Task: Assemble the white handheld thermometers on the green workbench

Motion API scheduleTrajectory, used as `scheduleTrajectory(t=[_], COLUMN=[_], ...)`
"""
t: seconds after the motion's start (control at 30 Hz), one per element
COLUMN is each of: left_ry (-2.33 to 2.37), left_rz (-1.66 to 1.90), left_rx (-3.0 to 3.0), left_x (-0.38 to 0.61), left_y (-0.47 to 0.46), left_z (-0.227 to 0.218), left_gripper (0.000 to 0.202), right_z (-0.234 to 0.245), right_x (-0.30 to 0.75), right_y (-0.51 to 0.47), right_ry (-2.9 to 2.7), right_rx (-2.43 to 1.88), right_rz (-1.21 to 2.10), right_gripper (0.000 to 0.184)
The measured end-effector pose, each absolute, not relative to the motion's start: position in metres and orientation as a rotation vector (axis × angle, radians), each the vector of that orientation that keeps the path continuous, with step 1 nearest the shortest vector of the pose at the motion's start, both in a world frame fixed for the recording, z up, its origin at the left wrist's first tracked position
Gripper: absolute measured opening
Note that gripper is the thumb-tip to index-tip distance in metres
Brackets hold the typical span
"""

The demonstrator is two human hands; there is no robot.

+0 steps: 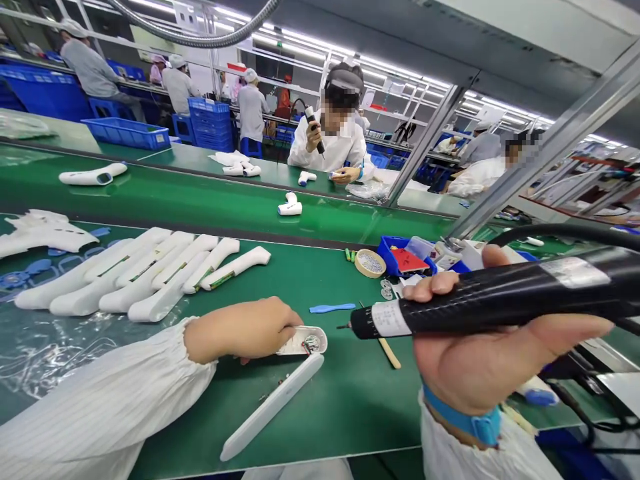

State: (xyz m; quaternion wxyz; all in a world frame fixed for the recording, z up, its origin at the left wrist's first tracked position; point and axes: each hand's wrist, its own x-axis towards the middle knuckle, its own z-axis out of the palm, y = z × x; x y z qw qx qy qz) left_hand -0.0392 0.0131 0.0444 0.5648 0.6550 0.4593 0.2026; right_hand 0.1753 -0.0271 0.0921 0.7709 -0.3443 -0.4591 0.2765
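My right hand (pixel 475 353), with a blue strap at its wrist, grips a black electric screwdriver (pixel 470 293) whose bit points left over the green mat. My left hand (pixel 250 330) is closed on a white plastic housing half (pixel 317 339), which has wires showing at its open end; the rest is hidden under my fingers. A long white cover (pixel 275 407) lies slantwise just in front of it, with a few tiny loose parts beside it. Behind the housing rests a blue pry tool (pixel 332 308). A thin stick with a pale wooden handle (pixel 389 352) lies below the screwdriver.
Several white thermometer-like housings (pixel 165 273) line the left side, near clear plastic bags (pixel 45 360). A round dish of screws (pixel 370 263) and a blue parts bin (pixel 400 253) stand back right. Beyond runs a green conveyor (pixel 200 203); a co-worker (pixel 330 140) sits opposite. A metal post (pixel 540 147) rises right.
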Motion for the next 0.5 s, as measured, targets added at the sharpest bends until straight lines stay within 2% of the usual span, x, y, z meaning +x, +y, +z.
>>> scheduleTrajectory(t=[0.1, 0.23, 0.5], left_ry=[1.035, 1.052, 1.12], left_rz=[0.39, 0.305, -0.227], left_rx=[1.759, 1.976, 2.162], left_x=[-0.037, -0.032, -0.025], left_y=[0.012, 0.012, 0.014], left_z=[0.042, 0.048, 0.073], left_gripper=[0.018, 0.024, 0.029], right_z=[0.095, 0.087, 0.065], right_x=[0.153, 0.139, 0.135], right_y=[-0.021, -0.015, -0.003], right_ry=[-1.136, -1.182, -1.182], right_rx=[-0.772, -0.745, -0.662], right_rz=[0.609, 0.761, 0.947], right_gripper=[0.061, 0.06, 0.068])
